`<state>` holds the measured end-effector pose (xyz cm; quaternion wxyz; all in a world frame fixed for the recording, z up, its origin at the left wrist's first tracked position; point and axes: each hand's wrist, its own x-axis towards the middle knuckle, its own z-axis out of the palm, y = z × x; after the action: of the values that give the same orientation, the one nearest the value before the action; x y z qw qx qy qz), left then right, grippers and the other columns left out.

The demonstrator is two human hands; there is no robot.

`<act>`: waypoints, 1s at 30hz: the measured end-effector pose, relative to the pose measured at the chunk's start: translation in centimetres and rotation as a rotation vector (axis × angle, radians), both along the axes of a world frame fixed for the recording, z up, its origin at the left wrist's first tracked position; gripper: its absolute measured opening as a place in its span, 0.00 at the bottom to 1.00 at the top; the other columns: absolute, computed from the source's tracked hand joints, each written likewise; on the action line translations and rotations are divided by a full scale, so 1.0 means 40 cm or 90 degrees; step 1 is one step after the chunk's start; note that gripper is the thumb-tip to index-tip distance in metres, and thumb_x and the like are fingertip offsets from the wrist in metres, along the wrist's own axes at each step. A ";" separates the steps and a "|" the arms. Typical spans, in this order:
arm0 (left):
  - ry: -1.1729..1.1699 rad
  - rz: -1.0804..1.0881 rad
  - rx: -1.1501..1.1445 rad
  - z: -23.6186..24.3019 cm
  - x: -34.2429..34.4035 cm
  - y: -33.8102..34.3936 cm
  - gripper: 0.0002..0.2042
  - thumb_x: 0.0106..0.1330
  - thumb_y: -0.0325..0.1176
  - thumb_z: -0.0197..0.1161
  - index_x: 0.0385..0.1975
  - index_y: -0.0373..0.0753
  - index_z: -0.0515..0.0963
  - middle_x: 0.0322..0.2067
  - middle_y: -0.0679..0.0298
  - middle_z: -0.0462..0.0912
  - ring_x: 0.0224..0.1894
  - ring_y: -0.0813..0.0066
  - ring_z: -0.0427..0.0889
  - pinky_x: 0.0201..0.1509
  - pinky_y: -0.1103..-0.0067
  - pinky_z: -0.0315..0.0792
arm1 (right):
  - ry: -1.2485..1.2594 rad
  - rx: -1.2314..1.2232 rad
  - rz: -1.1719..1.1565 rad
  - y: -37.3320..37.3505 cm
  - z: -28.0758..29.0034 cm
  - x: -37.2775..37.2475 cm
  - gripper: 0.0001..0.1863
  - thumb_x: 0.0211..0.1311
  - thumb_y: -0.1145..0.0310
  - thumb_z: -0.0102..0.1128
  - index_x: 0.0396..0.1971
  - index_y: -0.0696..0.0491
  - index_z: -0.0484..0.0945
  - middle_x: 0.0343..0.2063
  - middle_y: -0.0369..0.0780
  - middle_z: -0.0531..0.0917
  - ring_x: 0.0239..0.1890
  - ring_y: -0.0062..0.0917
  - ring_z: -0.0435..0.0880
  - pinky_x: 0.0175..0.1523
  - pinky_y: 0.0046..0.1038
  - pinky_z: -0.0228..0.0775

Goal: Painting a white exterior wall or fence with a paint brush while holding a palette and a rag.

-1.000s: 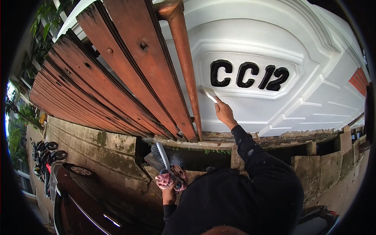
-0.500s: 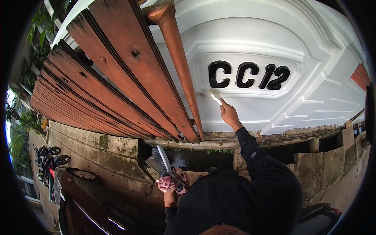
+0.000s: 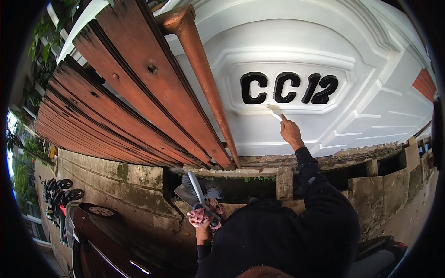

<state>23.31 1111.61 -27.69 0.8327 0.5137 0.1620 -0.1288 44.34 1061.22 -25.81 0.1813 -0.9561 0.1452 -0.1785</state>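
Observation:
My right hand [image 3: 292,133] grips a paintbrush [image 3: 275,110] by its white handle. The pale bristles touch the lower moulding of a framed panel [image 3: 315,109] on the white wall [image 3: 259,134], just beneath the raised black characters [image 3: 286,88]. Low in front of my body, my left hand [image 3: 203,233] is closed around a bundle. In it are a pink patterned rag [image 3: 198,216], a grey-backed scrubbing brush [image 3: 196,186] with dark bristles, and a flat scraper-like blade [image 3: 184,195] partly hidden behind the brush. The fingers are mostly covered by the rag.
A reddish-brown slatted gate [image 3: 134,78] with a round post [image 3: 204,69] stands left of the panel. An open drain [image 3: 232,187] with water runs below the wall, crossed by a concrete block [image 3: 284,184]. A dark car [image 3: 92,231] and motorcycles [image 3: 58,199] are at lower left.
My right hand has carried the paintbrush rightward along the lower moulding, from under the first character toward the second. My left hand still holds its bundle in nearly the same place.

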 end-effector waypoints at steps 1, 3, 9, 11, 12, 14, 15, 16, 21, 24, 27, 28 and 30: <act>0.000 0.001 0.007 -0.002 -0.002 0.003 0.19 0.57 0.20 0.65 0.50 0.37 0.73 0.44 0.67 0.78 0.47 0.73 0.78 0.53 0.76 0.73 | 0.016 -0.013 -0.016 -0.007 0.011 -0.013 0.22 0.67 0.65 0.48 0.60 0.54 0.70 0.32 0.50 0.83 0.38 0.44 0.82 0.46 0.43 0.74; -0.021 -0.008 0.009 -0.047 0.005 0.017 0.20 0.58 0.21 0.64 0.52 0.37 0.72 0.45 0.64 0.78 0.48 0.70 0.79 0.53 0.73 0.74 | 0.007 -0.026 -0.021 -0.017 0.010 -0.031 0.22 0.67 0.65 0.48 0.60 0.55 0.70 0.32 0.50 0.82 0.37 0.44 0.82 0.45 0.43 0.75; -0.008 -0.017 -0.001 0.011 0.019 -0.026 0.21 0.59 0.21 0.64 0.53 0.37 0.71 0.46 0.63 0.79 0.49 0.67 0.80 0.53 0.71 0.74 | -0.016 -0.045 0.091 0.064 -0.003 -0.010 0.22 0.67 0.64 0.48 0.59 0.55 0.70 0.31 0.50 0.82 0.35 0.43 0.83 0.43 0.41 0.75; 0.006 -0.037 0.025 0.026 0.020 -0.033 0.21 0.58 0.21 0.64 0.53 0.37 0.72 0.46 0.64 0.79 0.49 0.69 0.79 0.54 0.73 0.73 | -0.015 -0.061 0.086 0.076 -0.001 -0.007 0.22 0.67 0.64 0.48 0.59 0.55 0.70 0.29 0.48 0.82 0.33 0.42 0.83 0.41 0.40 0.76; 0.012 -0.045 0.038 0.032 0.023 -0.034 0.21 0.58 0.21 0.65 0.52 0.37 0.72 0.46 0.65 0.79 0.49 0.70 0.79 0.54 0.74 0.73 | -0.021 -0.068 0.076 0.077 0.001 -0.014 0.22 0.67 0.65 0.49 0.59 0.55 0.70 0.29 0.47 0.81 0.32 0.42 0.82 0.40 0.39 0.76; 0.025 -0.057 0.062 0.036 0.027 -0.037 0.21 0.57 0.21 0.65 0.52 0.36 0.73 0.46 0.66 0.79 0.50 0.72 0.78 0.55 0.75 0.72 | -0.018 -0.049 0.047 0.075 0.005 -0.043 0.22 0.67 0.66 0.49 0.60 0.54 0.69 0.28 0.48 0.80 0.32 0.42 0.82 0.38 0.40 0.76; 0.025 -0.056 0.061 0.022 0.029 -0.033 0.21 0.57 0.21 0.65 0.52 0.36 0.73 0.46 0.66 0.79 0.50 0.72 0.78 0.55 0.75 0.72 | -0.019 -0.050 0.048 0.080 0.005 -0.053 0.22 0.67 0.66 0.49 0.60 0.54 0.69 0.28 0.48 0.80 0.32 0.42 0.82 0.38 0.40 0.76; 0.012 -0.056 0.012 -0.006 0.033 -0.022 0.21 0.57 0.21 0.65 0.52 0.36 0.73 0.47 0.66 0.79 0.50 0.71 0.78 0.55 0.75 0.72 | -0.019 -0.046 0.015 0.086 0.007 -0.060 0.23 0.67 0.66 0.49 0.61 0.54 0.69 0.28 0.48 0.80 0.31 0.43 0.82 0.38 0.40 0.76; 0.021 -0.080 -0.032 -0.036 0.038 -0.011 0.23 0.57 0.20 0.66 0.53 0.37 0.72 0.47 0.66 0.79 0.51 0.70 0.78 0.56 0.74 0.72 | -0.055 -0.098 -0.038 0.130 -0.008 -0.025 0.26 0.62 0.67 0.52 0.61 0.58 0.68 0.27 0.45 0.80 0.25 0.37 0.82 0.30 0.35 0.78; 0.007 -0.060 -0.022 -0.019 0.037 -0.013 0.23 0.56 0.19 0.66 0.54 0.37 0.72 0.48 0.66 0.79 0.51 0.70 0.78 0.56 0.74 0.72 | -0.103 -0.157 -0.014 0.161 -0.038 0.048 0.32 0.54 0.72 0.57 0.61 0.62 0.66 0.27 0.47 0.80 0.23 0.36 0.82 0.26 0.31 0.77; 0.045 -0.079 -0.014 -0.046 0.030 0.009 0.24 0.56 0.19 0.66 0.54 0.38 0.72 0.48 0.66 0.78 0.51 0.70 0.78 0.57 0.74 0.72 | -0.033 -0.100 -0.077 0.195 -0.101 0.075 0.34 0.52 0.73 0.56 0.62 0.64 0.64 0.27 0.49 0.80 0.23 0.38 0.83 0.27 0.31 0.78; 0.027 -0.077 -0.012 -0.048 0.025 0.012 0.24 0.56 0.19 0.66 0.54 0.38 0.72 0.48 0.66 0.78 0.51 0.70 0.78 0.56 0.74 0.72 | -0.045 -0.095 -0.068 0.197 -0.111 0.087 0.34 0.52 0.74 0.55 0.62 0.65 0.63 0.28 0.52 0.80 0.25 0.40 0.83 0.29 0.32 0.79; 0.009 -0.077 -0.011 -0.039 0.021 0.012 0.23 0.56 0.19 0.66 0.54 0.38 0.72 0.48 0.66 0.78 0.51 0.70 0.78 0.56 0.74 0.72 | -0.060 -0.073 -0.069 0.185 -0.132 0.104 0.33 0.52 0.74 0.55 0.62 0.65 0.64 0.29 0.52 0.81 0.26 0.41 0.84 0.31 0.34 0.79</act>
<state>24.14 1112.08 -29.23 0.8268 0.5142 0.1355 -0.1836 48.49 1068.60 -31.08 0.1232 -0.9461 0.1779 -0.2408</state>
